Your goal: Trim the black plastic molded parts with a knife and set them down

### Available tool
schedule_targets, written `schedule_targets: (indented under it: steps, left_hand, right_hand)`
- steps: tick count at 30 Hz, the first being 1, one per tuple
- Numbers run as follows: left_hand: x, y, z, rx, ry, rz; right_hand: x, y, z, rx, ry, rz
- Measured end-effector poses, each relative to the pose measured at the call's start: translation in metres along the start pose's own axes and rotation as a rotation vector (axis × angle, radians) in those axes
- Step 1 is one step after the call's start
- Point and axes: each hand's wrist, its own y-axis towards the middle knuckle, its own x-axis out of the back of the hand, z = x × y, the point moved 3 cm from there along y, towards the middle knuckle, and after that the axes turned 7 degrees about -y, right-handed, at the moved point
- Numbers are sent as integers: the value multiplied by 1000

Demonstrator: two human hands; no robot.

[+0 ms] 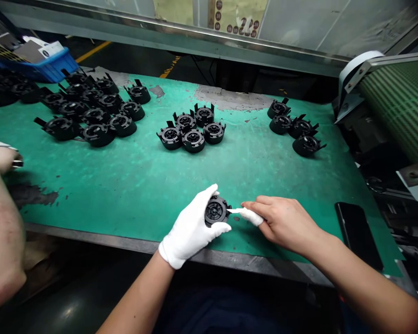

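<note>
At the near edge of the green mat, seen through my head camera, the left hand, gloved in white, grasps a black part, its thumb and fingers curled about the rim. The part's round face is turned upward; whether it touches the mat I cannot tell. To its right, the right hand, bare but for a white thumb cover, has its fingers closed on a pale blade, whose tip meets or nearly meets the part's side. Beyond the hands I note similar pieces in three groups: five at centre, four at right, and a larger cluster at left, with a blue bin behind it. A phone lies right of the right hand. At the left margin, a co-worker's arm enters; I cannot tell what its hand holds.
</note>
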Motion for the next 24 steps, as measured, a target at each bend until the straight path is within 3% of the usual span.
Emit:
schedule_targets:
  steps: [5,8,12,15,19,24]
  left_hand:
    - [5,2,-3,-51,15,34]
    - [10,1,-5,-71,8,78]
    - [14,-9,-8,-78,-20,241]
    - [18,-22,-10,-20,-31,279]
    - [15,-37,-13,54,-48,230]
    - [-3,-44,-20,37,-53,24]
  right_hand:
    - [-6,3,-53,-354,-88,-108]
    - [-8,-9,-72,-357,-51,-156]
    - [-19,-38,-48,-120,156,-155]
    - [-39,-58,-24,-27,319,-73]
    - [-57,-66,-1,-65,384,-9]
    - [-45,-58,20,-19,450,-39]
